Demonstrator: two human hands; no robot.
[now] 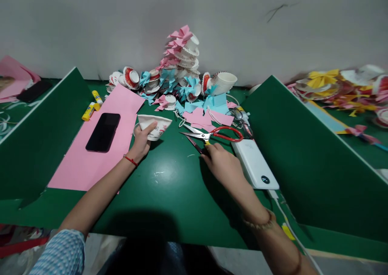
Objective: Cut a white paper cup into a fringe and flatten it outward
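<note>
My left hand (142, 139) is closed around a white paper cup (155, 134) with red print, squeezed flat, its wide rim facing up. It is held just above the green tabletop. My right hand (222, 159) is closed at the red-handled scissors (204, 136), whose blades stand apart and point left. A yellow part (207, 142) shows at my fingertips, and a dark pointed piece runs out from between thumb and forefinger. My fingers hide how these parts join. On the left, a black phone (103, 132) lies on pink paper (81, 168).
Two glue sticks (89, 111) lie at the left divider (39, 141). Cut paper cups with pink and blue paper pieces (182, 60) are heaped at the wall. A white power bank (254, 163) with a cable lies near the right divider (315, 161), with glasses (242, 121) behind it.
</note>
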